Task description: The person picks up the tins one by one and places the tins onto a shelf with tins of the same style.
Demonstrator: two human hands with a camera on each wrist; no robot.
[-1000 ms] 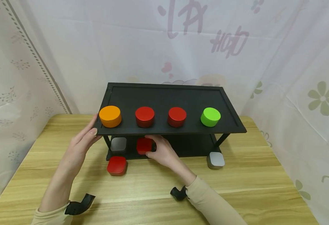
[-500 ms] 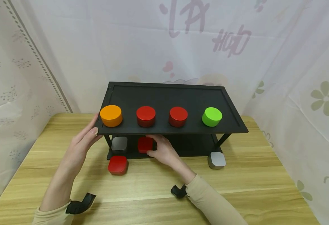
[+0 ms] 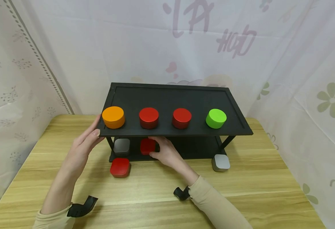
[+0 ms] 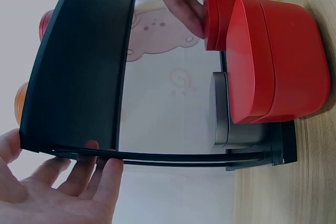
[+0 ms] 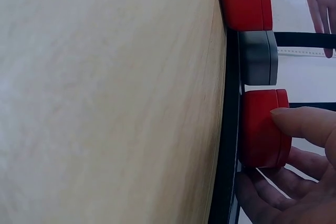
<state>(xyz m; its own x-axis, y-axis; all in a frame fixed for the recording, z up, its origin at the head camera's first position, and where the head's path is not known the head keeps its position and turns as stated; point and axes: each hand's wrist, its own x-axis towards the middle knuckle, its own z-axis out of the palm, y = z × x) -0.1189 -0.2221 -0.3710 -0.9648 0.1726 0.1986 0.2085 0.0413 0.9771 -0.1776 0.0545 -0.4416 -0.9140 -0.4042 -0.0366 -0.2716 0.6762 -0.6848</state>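
A black two-tier rack stands on the wooden table. At its upper shelf's front left corner is my left hand, thumb on the edge and fingers underneath. In the left wrist view, those fingers lie along the rack's side rail. My right hand reaches in below the upper shelf and holds a red rounded-square box on the lower shelf, between thumb and fingers. To its left on that shelf sits a grey box. The right wrist view shows the thumb on the held box's lid.
Along the upper shelf's front stand an orange round box, two red round ones and a green round one. On the table before the rack, another red square box lies left and a silver-grey one right. A printed cloth hangs behind.
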